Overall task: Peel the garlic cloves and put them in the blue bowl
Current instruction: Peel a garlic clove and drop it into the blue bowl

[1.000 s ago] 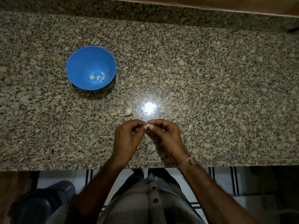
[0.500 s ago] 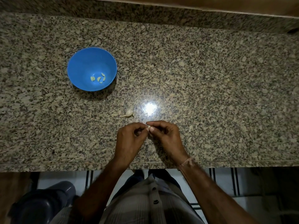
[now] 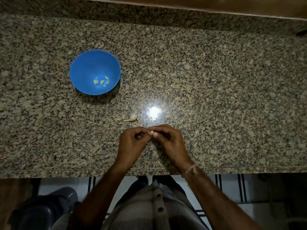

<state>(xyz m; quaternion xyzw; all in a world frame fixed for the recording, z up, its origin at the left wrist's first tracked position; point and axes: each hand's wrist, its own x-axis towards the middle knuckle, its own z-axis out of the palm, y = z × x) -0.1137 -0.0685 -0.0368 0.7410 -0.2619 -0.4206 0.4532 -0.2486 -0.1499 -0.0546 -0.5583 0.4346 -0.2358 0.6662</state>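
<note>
Head view, looking straight down. Left hand (image 3: pixel 132 143) and right hand (image 3: pixel 171 141) are meeting fingertip to fingertip over the counter (image 3: pixel 216 97), close to its near edge and about midway along it. Both are pinching one clove (image 3: pixel 151 131) between them. Left thumb and forefinger are curling onto its left side, and right thumb and forefinger are gripping its right side, thumbnail facing up. Remaining fingers of both hands are curling in toward the palms. Clove is showing pale; too small to tell how much skin is on it.

Bowl (image 3: pixel 83 67) is standing upright on the left half of the counter, well apart from the hands and farther from the near edge. A few peeled cloves (image 3: pixel 101 82) are lying in a loose cluster on its bottom, right of centre.

Loose piece (image 3: pixel 132 118), pale with a tapering tail, is lying on the counter just beyond the left hand, between hands and bowl; whole clove or husk, cannot tell. Lamp glare (image 3: pixel 154 112) is shining on the stone just right of it. Thread band (image 3: pixel 191 169) is circling the right wrist at the near edge. Striped shirt (image 3: pixel 149 209) is showing below the counter, and a dark bin (image 3: pixel 44 211) is standing to its left.
</note>
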